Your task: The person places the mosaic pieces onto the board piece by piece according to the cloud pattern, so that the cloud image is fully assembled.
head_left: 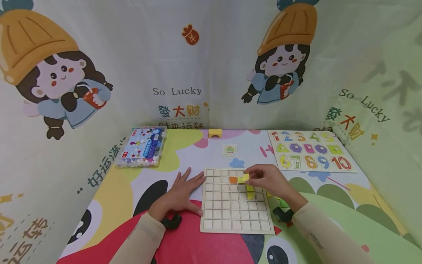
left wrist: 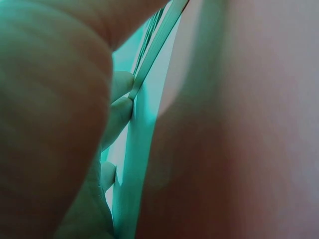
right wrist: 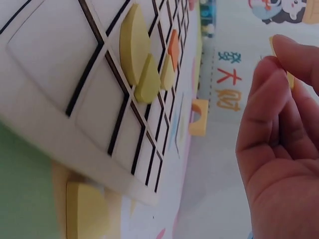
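Note:
A wooden grid board [head_left: 226, 213] lies on the patterned cloth before me. My left hand [head_left: 181, 192] rests at its left side, fingers spread, fingertips and thumb touching the edge. Over the upper right cells, my right hand [head_left: 267, 179] pinches a small yellow piece [right wrist: 290, 79] between thumb and fingertips, lifted off the board in the right wrist view. On the grid sit an orange square [head_left: 233, 180] and several yellow pieces [head_left: 250, 188], one with a rounded side [right wrist: 133, 45]. The left wrist view is mostly filled by blurred skin, with fingertips [left wrist: 119, 117] against the board's edge.
Right of the board lie a yellow block [right wrist: 87, 209], a green piece [head_left: 282, 202] and red triangles [head_left: 277, 230]. Behind it are a pattern card [head_left: 229, 150] and a yellow arch block [head_left: 215, 133]. A number puzzle [head_left: 308, 158] lies back right, a plastic box [head_left: 141, 146] back left.

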`<state>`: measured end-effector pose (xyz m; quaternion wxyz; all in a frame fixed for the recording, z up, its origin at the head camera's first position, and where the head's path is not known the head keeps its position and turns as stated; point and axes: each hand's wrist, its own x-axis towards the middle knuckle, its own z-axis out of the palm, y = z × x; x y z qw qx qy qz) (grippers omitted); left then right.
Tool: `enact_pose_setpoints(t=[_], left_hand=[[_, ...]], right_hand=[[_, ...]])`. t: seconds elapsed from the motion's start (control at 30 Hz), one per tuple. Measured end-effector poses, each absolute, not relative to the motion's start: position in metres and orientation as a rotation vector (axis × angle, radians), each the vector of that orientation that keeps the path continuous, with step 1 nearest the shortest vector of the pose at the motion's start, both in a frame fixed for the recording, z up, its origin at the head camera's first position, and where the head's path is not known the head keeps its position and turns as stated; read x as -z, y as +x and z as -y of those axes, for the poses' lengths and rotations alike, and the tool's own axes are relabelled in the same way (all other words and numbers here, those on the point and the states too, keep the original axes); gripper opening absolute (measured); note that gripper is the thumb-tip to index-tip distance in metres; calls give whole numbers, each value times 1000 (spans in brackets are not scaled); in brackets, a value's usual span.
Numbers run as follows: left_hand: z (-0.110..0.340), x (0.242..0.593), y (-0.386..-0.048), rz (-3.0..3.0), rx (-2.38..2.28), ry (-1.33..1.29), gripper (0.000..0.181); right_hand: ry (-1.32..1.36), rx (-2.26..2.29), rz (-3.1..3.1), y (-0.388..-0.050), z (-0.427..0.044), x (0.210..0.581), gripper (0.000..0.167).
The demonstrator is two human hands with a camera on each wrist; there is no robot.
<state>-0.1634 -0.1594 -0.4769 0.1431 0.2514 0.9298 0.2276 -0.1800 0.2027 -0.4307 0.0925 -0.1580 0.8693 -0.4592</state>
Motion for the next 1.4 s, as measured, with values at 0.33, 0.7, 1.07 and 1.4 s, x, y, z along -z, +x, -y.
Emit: enact_pose_setpoints(t=[0.33,0.7,1.07,1.4], left_hand=[[161,477,-164,-2684,-657,728,122],[159,476,-165,-2692,-632,727,122],[157,474,-164,-2688,-631,728,121],[158,476,-163,-2691,-635,726,121]], right_hand=[[-437,1386,-2576,-187,-183,432,30],[-383,1294,-2623,-195,-170,433,29],[-466,1194,-2628,-209,-150,439,25],[-504,1045,-2672,-216,-136,450,24]])
